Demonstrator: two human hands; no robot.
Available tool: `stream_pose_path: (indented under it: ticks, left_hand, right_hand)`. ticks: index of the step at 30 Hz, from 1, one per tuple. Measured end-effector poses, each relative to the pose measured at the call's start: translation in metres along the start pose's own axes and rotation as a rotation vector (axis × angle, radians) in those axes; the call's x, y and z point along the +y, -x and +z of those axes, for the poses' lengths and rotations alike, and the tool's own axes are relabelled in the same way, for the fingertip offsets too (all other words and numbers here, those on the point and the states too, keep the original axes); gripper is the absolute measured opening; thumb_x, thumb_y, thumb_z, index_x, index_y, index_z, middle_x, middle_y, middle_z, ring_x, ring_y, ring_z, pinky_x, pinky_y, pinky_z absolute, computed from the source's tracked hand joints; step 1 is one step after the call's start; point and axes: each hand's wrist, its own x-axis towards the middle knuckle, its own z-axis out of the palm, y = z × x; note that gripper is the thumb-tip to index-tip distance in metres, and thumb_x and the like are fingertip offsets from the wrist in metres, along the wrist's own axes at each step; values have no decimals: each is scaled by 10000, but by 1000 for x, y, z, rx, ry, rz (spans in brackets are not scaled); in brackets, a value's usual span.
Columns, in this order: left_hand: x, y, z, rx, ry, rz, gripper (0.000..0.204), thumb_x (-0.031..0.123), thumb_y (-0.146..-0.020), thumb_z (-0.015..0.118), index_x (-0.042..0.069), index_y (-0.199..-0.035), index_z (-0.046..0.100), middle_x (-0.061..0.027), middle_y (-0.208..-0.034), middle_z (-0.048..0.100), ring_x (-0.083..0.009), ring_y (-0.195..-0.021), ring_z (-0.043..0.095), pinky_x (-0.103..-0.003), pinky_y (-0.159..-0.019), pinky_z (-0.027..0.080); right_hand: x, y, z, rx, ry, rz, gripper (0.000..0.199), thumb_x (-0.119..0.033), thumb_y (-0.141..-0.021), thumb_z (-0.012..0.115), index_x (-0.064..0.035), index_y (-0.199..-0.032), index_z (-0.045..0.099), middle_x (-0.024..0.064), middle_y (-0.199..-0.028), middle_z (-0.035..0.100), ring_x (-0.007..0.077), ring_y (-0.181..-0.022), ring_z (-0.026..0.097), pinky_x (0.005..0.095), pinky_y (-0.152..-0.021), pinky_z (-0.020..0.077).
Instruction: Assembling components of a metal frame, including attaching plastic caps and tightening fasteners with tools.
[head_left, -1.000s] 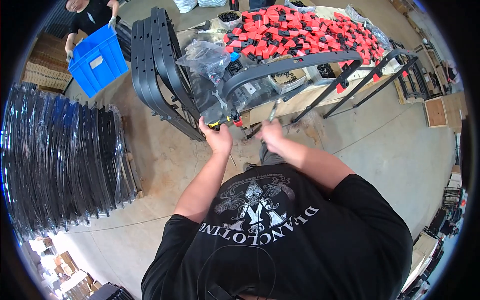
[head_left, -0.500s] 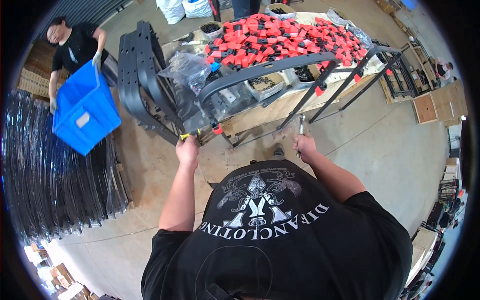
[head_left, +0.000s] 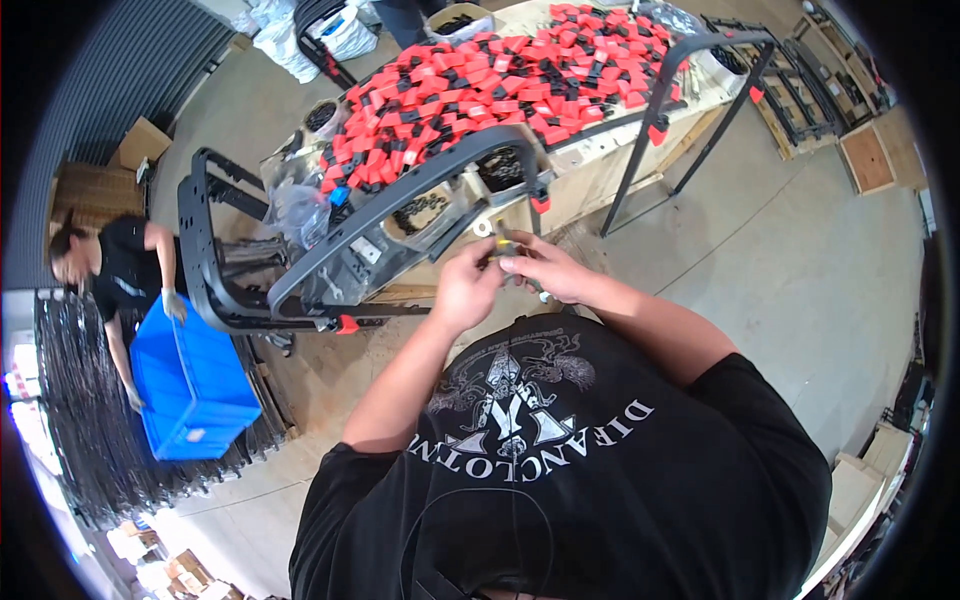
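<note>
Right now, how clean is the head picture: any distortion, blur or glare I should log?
Head view: fisheye bending, with a dark ring and black corners; head view: the yellow-marked tool at the fingers looks blurred, its exact shape hard to tell; head view: strong light washes out part of the left edge, and the cartons at lower left look overexposed.

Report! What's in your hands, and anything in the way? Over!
Left hand and right hand together on partly yellow tool. Nearest obstacle, maybe: black frame, just beyond. Blue bin off left.
</note>
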Motion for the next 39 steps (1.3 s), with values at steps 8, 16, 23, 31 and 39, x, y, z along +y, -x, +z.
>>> stream_pose_path:
  ticks: [8, 16, 23, 31, 39]
  left_hand:
    - [4, -54, 85, 107, -16, -102, 280, 216, -962, 674, -16, -1118, 670, -122, -1017, 715, -187, -899, 691, -366, -805, 553]
    - [-50, -100, 116, 142, 404, -126, 325, 285, -1037, 552, -21, -1089, 647, -91, -968, 698, -181, -876, 660, -329, -805, 522]
    - [-19, -91, 99, 245, 49, -398, 524, 145, -1019, 518, 9, -1505, 375, -109, -917, 686, -149, -625, 613, -306, -551, 528]
    - [-3, -101, 96, 195, 294, -492, 743, 102, -979, 567, 53, -1605, 168, -97, -860, 618, -136, -576, 543, -297, -465, 474]
    - [8, -105, 94, 133, 528, -543, 630, 72, -957, 560, 6, -1522, 290, -115, -893, 613, -179, -635, 597, -328, -493, 498]
  right_hand:
    - [-23, -1, -97, 103, -185, 36, 406, -348, -1047, 473, -127, -1371, 579, 12, -946, 641, 88, -699, 592, 257, -541, 443]
    - [-21, -14, -121, 1, 356, -218, 443, -165, -956, 509, -24, -1372, 568, 102, -1016, 699, 215, -882, 688, 356, -771, 520]
    - [-31, -12, -162, 393, 670, -59, 419, -256, -892, 647, 31, -1191, 588, 234, -946, 699, 375, -909, 696, 432, -802, 537]
    - [-24, -61, -156, 386, -25, -100, 342, -284, -937, 705, 15, -1091, 642, 56, -789, 653, 136, -665, 584, 302, -622, 483]
    - [-17, -88, -169, 296, -92, 122, 290, -299, -981, 635, -34, -1098, 616, 19, -815, 612, 108, -689, 529, 267, -632, 438]
